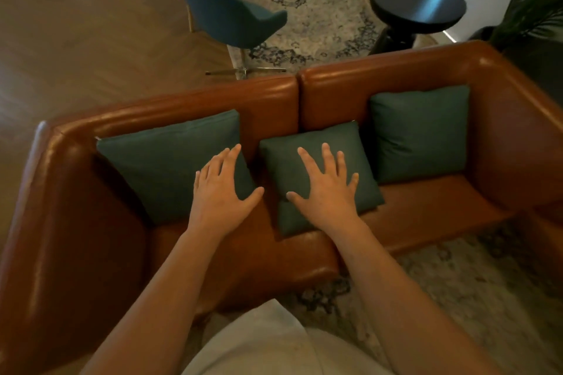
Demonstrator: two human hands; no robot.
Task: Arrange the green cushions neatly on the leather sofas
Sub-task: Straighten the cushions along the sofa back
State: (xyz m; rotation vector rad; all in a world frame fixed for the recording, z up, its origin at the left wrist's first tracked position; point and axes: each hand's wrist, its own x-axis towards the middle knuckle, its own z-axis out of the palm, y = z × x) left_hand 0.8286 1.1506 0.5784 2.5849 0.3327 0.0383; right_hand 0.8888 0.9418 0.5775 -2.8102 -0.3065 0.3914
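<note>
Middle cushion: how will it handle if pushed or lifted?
The middle cushion looks puffy and soft, so it likely squashes and sags, not staying stiff. Plump fabric, so probably light for its size. It sits on the smooth leather sofa, so a push may slide it.

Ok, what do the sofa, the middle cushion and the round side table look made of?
Sofa: looks like leather, tan-brown, smooth, with glossy highlights along the backrest. Middle cushion: matte green woven-looking fabric, no shine, soft creases. Round side table: black, smooth, semi-gloss top reflecting a light streak; painted wood or metal, cannot tell.
</note>
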